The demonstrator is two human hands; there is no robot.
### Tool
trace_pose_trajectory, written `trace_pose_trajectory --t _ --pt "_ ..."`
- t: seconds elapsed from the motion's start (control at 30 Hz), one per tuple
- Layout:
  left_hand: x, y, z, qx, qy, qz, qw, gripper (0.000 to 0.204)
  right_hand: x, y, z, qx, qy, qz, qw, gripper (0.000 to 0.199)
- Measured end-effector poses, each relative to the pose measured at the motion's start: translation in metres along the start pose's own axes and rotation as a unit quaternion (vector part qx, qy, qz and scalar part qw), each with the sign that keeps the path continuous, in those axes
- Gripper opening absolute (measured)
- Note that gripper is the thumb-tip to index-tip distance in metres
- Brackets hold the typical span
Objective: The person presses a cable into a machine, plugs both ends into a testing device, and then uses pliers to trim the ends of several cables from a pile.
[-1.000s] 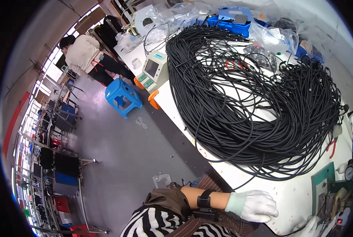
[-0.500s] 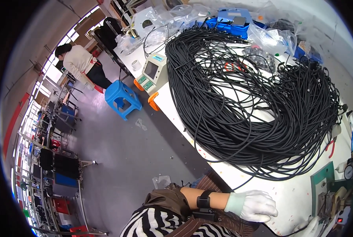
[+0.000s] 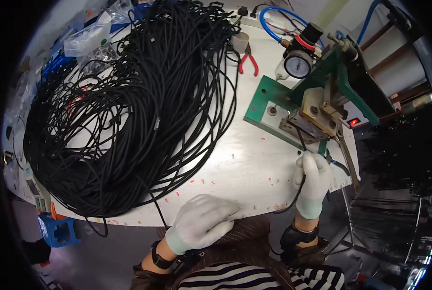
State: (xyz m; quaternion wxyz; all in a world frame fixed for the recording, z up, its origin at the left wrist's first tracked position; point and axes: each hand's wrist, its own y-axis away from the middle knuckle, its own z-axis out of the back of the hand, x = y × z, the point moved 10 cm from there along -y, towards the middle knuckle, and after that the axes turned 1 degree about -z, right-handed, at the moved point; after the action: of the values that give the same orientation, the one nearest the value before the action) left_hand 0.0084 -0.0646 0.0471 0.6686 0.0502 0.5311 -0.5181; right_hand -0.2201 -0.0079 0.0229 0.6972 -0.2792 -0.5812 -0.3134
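Observation:
My right hand, in a white glove, is closed with its fingertips pinching a black cable. One end of that cable runs up into the metal jaws of a green bench press, just beyond the fingers. The other end hangs down past the table's near edge. My left hand, also gloved, rests on the near edge of the white table, fingers stretched out and holding nothing. To its left lies a large coiled heap of black cables, a loose strand passing close to the wrist.
A pressure gauge with a blue hose stands behind the press. Red-handled pliers and a small cup lie at the back. Metal tongs sit right of the press. A blue stool is at lower left.
My view has swung right, so the press and my right hand now show fully. The heap has shifted left in the picture. The left hand still rests at the table edge.

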Motion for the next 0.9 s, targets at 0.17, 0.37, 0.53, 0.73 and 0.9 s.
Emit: trace_pose_trajectory --t 0.17,0.37,0.53,0.73,0.9 --pt "-0.001 -0.001 -0.003 -0.002 0.013 0.019 1.000 0.020 0.001 0.002 0.005 -0.007 -0.012 -0.011 1.000 0.025" --pt "-0.001 0.002 0.001 -0.008 0.009 0.019 1.000 0.019 -0.001 0.001 -0.003 0.018 0.000 -0.031 0.999 0.026" --pt "0.036 0.025 0.015 -0.106 0.183 0.326 0.922 0.023 0.001 0.006 -0.029 0.058 -0.005 -0.035 0.998 0.021" --pt "0.053 0.019 0.005 -0.224 0.386 0.440 0.779 0.028 0.054 0.086 -0.084 0.247 0.111 0.298 0.915 0.010" --pt "0.046 0.016 -0.003 -0.209 0.419 0.420 0.777 0.026 0.040 0.094 -0.095 0.264 0.087 0.212 0.937 0.008"
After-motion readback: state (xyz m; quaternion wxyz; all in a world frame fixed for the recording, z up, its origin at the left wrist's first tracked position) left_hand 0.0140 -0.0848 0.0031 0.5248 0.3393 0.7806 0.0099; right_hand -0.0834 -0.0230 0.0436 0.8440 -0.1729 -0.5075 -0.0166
